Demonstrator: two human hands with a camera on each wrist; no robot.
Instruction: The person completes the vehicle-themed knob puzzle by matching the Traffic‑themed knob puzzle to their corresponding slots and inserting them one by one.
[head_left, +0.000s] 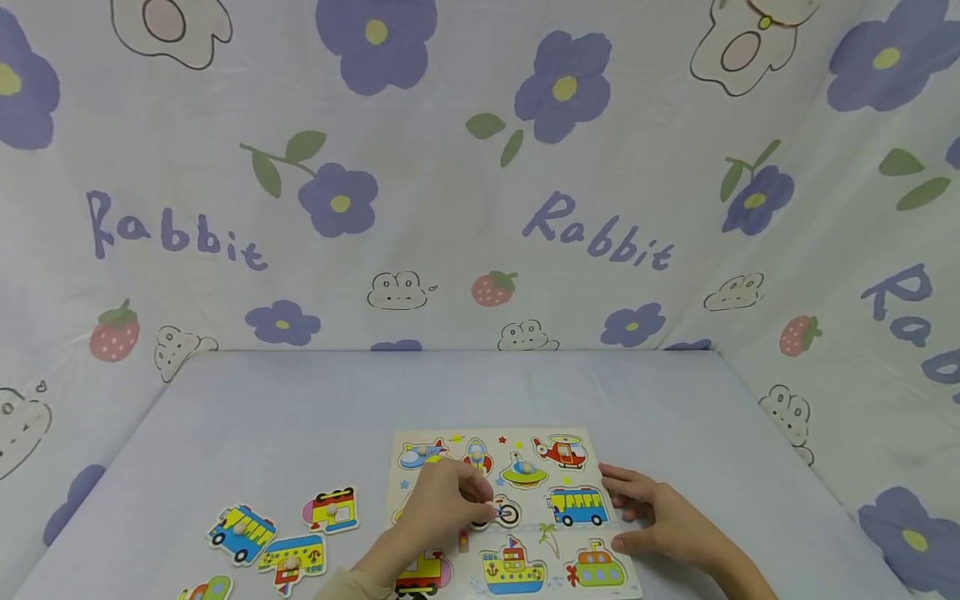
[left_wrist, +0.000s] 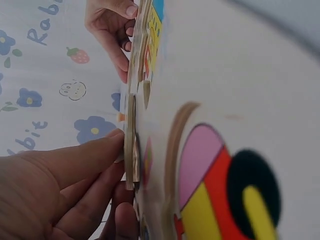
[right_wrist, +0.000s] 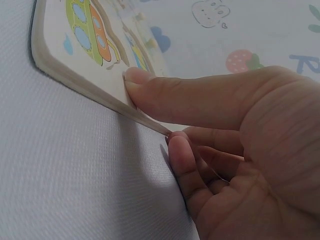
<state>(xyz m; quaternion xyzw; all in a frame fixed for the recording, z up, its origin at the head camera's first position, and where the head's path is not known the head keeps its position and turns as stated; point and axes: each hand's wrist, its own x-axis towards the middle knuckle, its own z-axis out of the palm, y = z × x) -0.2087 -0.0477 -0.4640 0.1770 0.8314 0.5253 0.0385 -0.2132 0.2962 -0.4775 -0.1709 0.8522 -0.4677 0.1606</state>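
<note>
A cream wooden knob-puzzle board (head_left: 632,579) lies in front of me, with pictures of vehicles. Over its middle, my left hand (head_left: 442,504) pinches a two-wheeler puzzle piece (head_left: 510,512) between thumb and fingers. Seen edge-on in the left wrist view, this thin wooden piece (left_wrist: 130,145) is at the board's face; whether it sits fully in a recess I cannot tell. At the board's right edge, my right hand (head_left: 660,517) grips the board. In the right wrist view its thumb (right_wrist: 150,90) presses the top face, with other fingers at the edge below.
Left of the board lie several loose knobbed pieces: a bus (head_left: 243,533), a train (head_left: 341,510), an upside-down ship (head_left: 303,554) and a green piece (head_left: 216,588) cut off by the frame. A patterned cloth (head_left: 450,250) hangs behind the pale tabletop (head_left: 300,417).
</note>
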